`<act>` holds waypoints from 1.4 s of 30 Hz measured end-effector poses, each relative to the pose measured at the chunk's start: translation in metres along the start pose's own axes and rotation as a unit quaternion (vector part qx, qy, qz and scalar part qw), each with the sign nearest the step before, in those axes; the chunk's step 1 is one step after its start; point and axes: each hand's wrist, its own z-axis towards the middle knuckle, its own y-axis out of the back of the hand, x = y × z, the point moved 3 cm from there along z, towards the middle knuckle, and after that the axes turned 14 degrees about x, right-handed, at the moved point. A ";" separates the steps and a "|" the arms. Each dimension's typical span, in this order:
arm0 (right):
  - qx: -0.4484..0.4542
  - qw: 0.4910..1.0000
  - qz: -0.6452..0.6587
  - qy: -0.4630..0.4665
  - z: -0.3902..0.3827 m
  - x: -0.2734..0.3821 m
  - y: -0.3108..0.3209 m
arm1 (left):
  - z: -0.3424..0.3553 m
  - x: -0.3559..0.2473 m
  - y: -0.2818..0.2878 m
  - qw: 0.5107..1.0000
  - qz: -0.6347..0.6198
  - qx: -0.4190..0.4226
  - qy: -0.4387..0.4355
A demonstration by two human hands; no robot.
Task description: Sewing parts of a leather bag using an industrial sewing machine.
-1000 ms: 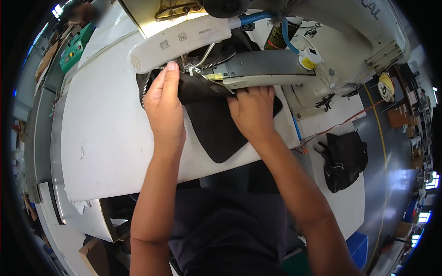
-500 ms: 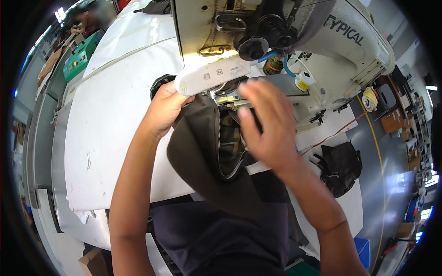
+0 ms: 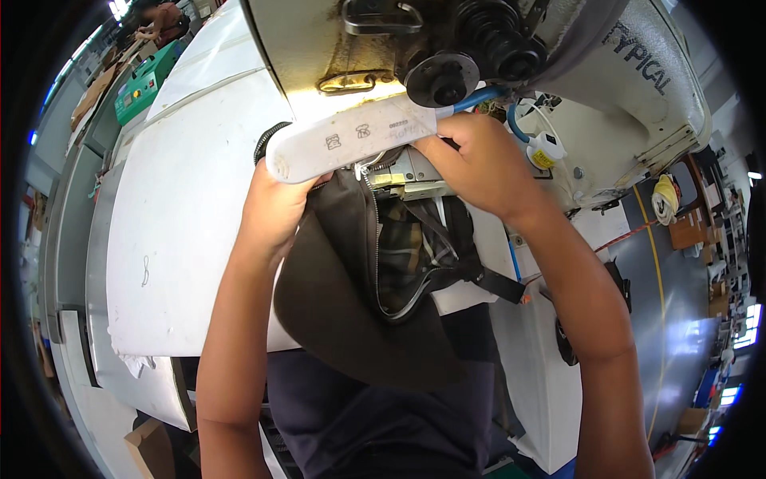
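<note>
A dark brown fabric bag (image 3: 343, 275) lies under the sewing machine head, its zipper (image 3: 376, 239) open on a plaid lining (image 3: 399, 251). My left hand (image 3: 275, 203) is closed on the bag's upper left edge, its fingertips partly hidden by fabric and a white rounded bar (image 3: 351, 136). At the other side of the metal needle plate (image 3: 411, 172), my right hand (image 3: 487, 164) is curled, its thumb toward the plate. The white bar and the hand itself hide what those fingers hold. A black strap (image 3: 499, 285) hangs at the bag's right.
The sewing machine (image 3: 622, 88) fills the upper right, with a small white bottle (image 3: 545, 150) on it. A white table (image 3: 175, 231) spreads left. A green machine box (image 3: 148, 84) stands far left, near another person (image 3: 167, 24). Another dark bag (image 3: 568, 339) is partly hidden behind my right forearm.
My right hand has moved up and forward from above the bag to beside the needle area, and its fingers have curled. My left hand keeps its hold; the view has shifted slightly.
</note>
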 end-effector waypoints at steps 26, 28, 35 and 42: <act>-0.106 0.925 -0.235 0.280 -0.018 0.016 -0.015 | -0.077 -0.046 -0.103 0.793 0.598 -0.112 -0.024; -0.082 0.937 -0.202 0.275 -0.018 0.022 -0.017 | -0.075 -0.037 -0.102 0.797 0.585 -0.153 0.001; -0.066 0.916 -0.238 0.317 -0.017 0.020 -0.012 | -0.075 -0.051 -0.083 0.785 0.606 -0.128 0.003; 0.004 0.875 -0.386 0.291 -0.018 0.040 -0.008 | -0.078 -0.081 -0.096 0.698 0.712 -0.053 -0.055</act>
